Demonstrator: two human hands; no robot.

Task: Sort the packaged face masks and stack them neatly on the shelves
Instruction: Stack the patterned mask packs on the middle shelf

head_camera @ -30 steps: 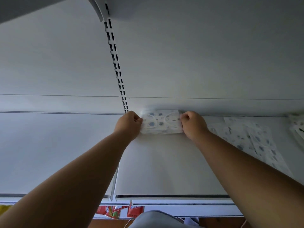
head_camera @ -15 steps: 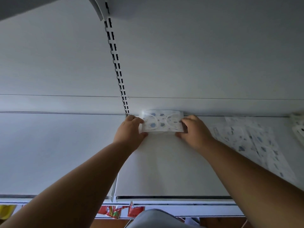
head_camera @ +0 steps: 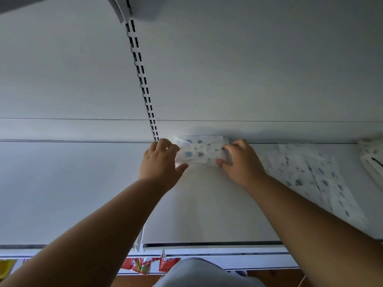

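White shelf (head_camera: 207, 204) under a white back wall. A mask pack (head_camera: 200, 149) stands at the shelf's back edge, about 12 o'clock from me. The left hand (head_camera: 159, 162) touches its left end with loose fingers; the right hand (head_camera: 240, 162) pinches its right end. It looks light, floppy and slick in its wrapper, so holding both short ends seems best. More packs (head_camera: 310, 172) lie flat at 2 o'clock.

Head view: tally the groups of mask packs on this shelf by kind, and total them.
Blue-spotted bundle pinched by the right hand: 1
Blue-spotted flat spread, packs overlapping, not countable singly: 1
White group with a black mark at the right edge: 1
Total: 3 groups
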